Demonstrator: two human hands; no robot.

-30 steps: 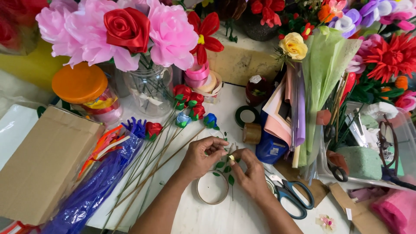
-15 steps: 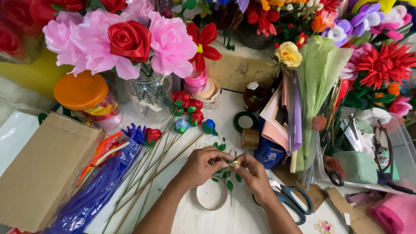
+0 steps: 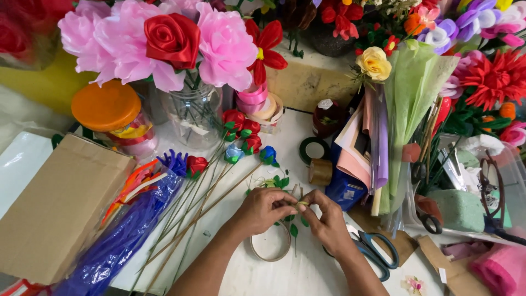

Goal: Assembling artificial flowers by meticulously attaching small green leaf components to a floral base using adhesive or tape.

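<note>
Head view looks down on a crowded white table [image 3: 312, 274], where both hands meet near the centre. Left hand [image 3: 263, 208] and right hand [image 3: 329, 219] pinch together on a small yellowish flower piece [image 3: 303, 204] with a thin stem and green leaves [image 3: 293, 230] hanging below it; fingertips of both hands close narrowly on it, touching each other. Just under the hands, at 6 o'clock, lies a ring of tape [image 3: 269, 245] flat on the table. At 4 o'clock from the right hand, blue-handled scissors [image 3: 375, 252] lie just beside the wrist. From 9 to 11 o'clock, long wooden stems with small ribbon roses [image 3: 241, 123] fan across, their ends near the left forearm. At 8 o'clock, a bag of blue pipe cleaners [image 3: 126, 235] rests against a cardboard box [image 3: 55, 214] at the table's left edge. At 12 o'clock stands a glass vase [image 3: 192, 118] of pink flowers. Bare table shows only below the hands, toward the near edge.
</note>
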